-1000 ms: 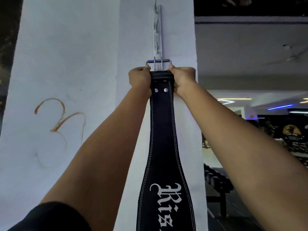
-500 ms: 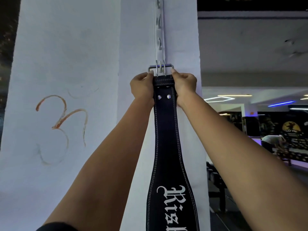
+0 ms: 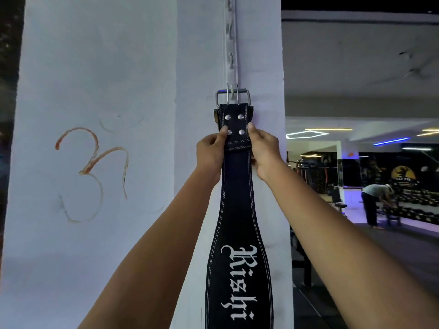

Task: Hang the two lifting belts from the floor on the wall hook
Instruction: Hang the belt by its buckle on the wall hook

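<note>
One black lifting belt (image 3: 237,210) hangs flat against the white pillar (image 3: 199,91), its narrow end up and its wide part, lettered "Rishi" in white, running down between the two forearms. Both hands hold the narrow strap just under its four rivets: the left hand (image 3: 211,153) pinches the strap's left edge, thumb on the front face, and the right hand (image 3: 263,150) pinches the right edge the same way, fingers curled behind. Just above the hands sits the metal buckle (image 3: 232,97), its two prongs pointing up and lying over the lower end of the hook rack (image 3: 231,55), a slim vertical strip with several small hooks climbing the pillar. Whether the buckle is caught on a hook cannot be told. Well left of the left hand an orange scrawl (image 3: 92,172) marks the pillar. Far to the right of the right hand, a person (image 3: 374,203) bends over a long rack of dumbbells (image 3: 418,207) in the dim gym.
</note>
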### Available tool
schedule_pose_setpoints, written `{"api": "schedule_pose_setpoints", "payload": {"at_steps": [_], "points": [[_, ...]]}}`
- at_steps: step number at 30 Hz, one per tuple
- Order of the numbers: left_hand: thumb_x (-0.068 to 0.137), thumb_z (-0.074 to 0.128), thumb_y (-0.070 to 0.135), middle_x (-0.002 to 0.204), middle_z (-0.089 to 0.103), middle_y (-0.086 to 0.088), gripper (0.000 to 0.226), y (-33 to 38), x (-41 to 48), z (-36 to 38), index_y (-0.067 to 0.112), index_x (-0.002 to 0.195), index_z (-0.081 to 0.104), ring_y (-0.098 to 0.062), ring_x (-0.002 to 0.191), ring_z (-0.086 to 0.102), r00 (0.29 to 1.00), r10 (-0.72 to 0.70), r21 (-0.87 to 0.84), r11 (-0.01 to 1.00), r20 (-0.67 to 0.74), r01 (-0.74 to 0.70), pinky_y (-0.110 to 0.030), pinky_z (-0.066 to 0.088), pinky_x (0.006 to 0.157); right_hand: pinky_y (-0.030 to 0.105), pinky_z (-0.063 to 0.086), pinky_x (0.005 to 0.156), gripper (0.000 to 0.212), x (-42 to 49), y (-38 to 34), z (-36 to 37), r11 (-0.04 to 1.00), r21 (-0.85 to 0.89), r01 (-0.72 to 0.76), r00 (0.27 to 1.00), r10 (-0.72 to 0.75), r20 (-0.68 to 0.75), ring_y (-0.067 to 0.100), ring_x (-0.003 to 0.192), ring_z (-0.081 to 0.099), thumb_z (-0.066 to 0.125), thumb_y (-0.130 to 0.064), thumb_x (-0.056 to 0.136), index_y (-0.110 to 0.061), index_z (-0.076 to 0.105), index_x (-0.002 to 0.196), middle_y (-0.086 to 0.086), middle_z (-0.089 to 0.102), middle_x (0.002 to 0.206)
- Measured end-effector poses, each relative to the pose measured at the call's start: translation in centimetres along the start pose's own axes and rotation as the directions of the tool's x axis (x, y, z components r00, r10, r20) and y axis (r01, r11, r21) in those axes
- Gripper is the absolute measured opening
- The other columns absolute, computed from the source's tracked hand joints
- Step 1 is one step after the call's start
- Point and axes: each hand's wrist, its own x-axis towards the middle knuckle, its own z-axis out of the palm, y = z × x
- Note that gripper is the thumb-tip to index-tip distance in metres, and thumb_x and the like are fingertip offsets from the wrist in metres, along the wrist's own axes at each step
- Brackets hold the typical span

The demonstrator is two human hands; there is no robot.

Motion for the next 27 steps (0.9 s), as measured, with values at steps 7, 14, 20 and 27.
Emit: {"api": "schedule_pose_setpoints", "payload": {"at_steps": [7,14,20,27], "points": [[0.092,0.055,0.035,0.082,0.067,0.005,0.025,-0.2,-3.9,-1.5,0.012,0.092,0.065,-0.003,0.072,0.063,0.999,-0.012,0.127,0.992,0.043,0.007,-0.017,0.046,0.066,0.024,0.042,0.087,0.033,-4.1,0.6,-0.8,0.987,-0.156,-0.027,0.998,0.018,-0.060,0.022,0.115,0.059,0.056,-0.027,0.091,-0.006,0.062,0.116,0.011,0.065,0.122],[0.088,0.058,0.040,0.122,0.063,-0.003,0.047,-1.5,-10.0,-4.2,0.010,0.125,0.056,-0.019,0.112,0.059,0.988,-0.151,0.127,0.981,0.018,0.148,-0.034,0.044,0.097,0.021,0.035,0.089,0.046,-10.7,2.2,-2.4,0.971,-0.213,-0.105,0.989,0.080,-0.124,0.011,0.109,0.051,0.061,-0.018,0.088,-0.005,0.052,0.131,0.008,0.057,0.135],[0.090,0.057,0.033,0.109,0.067,-0.005,0.034,-1.3,-16.4,-6.0,0.010,0.115,0.061,-0.017,0.097,0.064,0.968,-0.246,0.132,0.962,0.053,0.237,-0.027,0.050,0.082,0.025,0.049,0.089,0.036,-16.8,3.2,-3.8,0.961,-0.182,-0.209,0.975,0.191,-0.113,0.017,0.100,0.063,0.063,-0.011,0.085,-0.005,0.061,0.120,0.006,0.069,0.109],[0.092,0.049,0.021,0.112,0.062,-0.006,0.019,0.5,-26.9,-9.6,0.017,0.110,0.053,-0.019,0.094,0.060,0.916,-0.381,0.179,0.899,-0.128,0.399,-0.028,0.046,0.078,0.036,0.050,0.097,0.028,-25.3,3.7,-4.9,0.906,-0.224,-0.359,0.930,0.369,0.002,0.031,0.106,0.065,0.063,-0.011,0.084,-0.004,0.066,0.110,0.019,0.068,0.113]]}}
